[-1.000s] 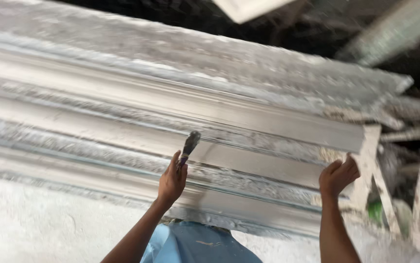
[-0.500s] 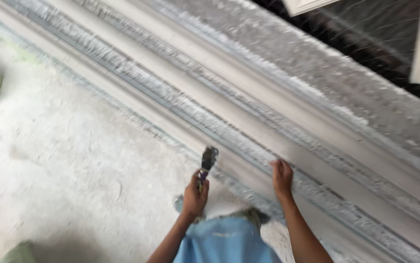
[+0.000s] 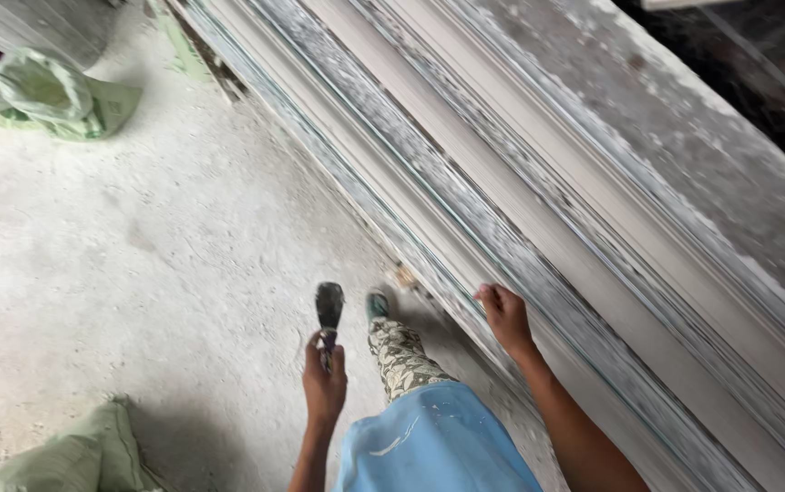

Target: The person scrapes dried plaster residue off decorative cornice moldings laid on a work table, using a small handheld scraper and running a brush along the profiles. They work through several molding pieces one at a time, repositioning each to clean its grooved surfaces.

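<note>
Gripping a scraper (image 3: 328, 310), the left hand (image 3: 324, 381) hangs off the moulding (image 3: 538, 228); the right hand (image 3: 504, 314), fingers curled, touches its edge. Scraping seems paused; resuming needs the blade brought back against the moulding.
</note>
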A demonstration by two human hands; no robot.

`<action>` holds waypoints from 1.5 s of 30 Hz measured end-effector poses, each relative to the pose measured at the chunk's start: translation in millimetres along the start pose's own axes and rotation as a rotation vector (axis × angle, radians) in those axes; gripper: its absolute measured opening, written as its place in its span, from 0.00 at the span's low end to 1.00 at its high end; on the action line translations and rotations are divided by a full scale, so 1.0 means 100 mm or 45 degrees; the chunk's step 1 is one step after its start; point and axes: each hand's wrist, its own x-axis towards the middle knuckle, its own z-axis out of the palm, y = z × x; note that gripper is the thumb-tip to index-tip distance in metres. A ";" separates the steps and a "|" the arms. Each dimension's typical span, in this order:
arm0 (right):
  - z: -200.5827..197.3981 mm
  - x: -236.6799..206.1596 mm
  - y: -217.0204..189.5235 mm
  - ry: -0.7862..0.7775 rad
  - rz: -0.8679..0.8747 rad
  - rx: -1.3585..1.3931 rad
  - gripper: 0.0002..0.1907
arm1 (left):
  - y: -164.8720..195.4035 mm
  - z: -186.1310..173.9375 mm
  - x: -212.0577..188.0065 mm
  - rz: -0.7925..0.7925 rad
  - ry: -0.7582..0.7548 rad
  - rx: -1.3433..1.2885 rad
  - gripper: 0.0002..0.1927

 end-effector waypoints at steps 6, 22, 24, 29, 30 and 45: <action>0.90 1.24 -0.33 0.006 0.058 0.189 0.19 | 0.09 -0.12 1.39 -0.132 -0.098 -0.050 0.23; 1.66 3.49 -1.54 0.303 -0.094 -0.032 0.15 | 1.76 0.13 5.71 -0.055 -0.459 -0.115 0.32; 1.76 3.69 -1.71 0.368 0.017 -0.197 0.17 | 2.03 0.33 6.08 0.607 -0.455 -0.158 0.30; 1.80 4.36 -2.14 0.476 0.105 -0.443 0.21 | 2.75 0.94 7.00 0.753 -0.502 0.021 0.32; 1.83 4.50 -2.20 0.495 0.066 -0.523 0.22 | 2.88 1.08 7.18 0.647 -0.531 0.056 0.33; 1.98 5.70 -2.22 0.588 0.557 -0.971 0.34 | 3.64 2.25 7.72 -0.012 -0.475 -0.106 0.35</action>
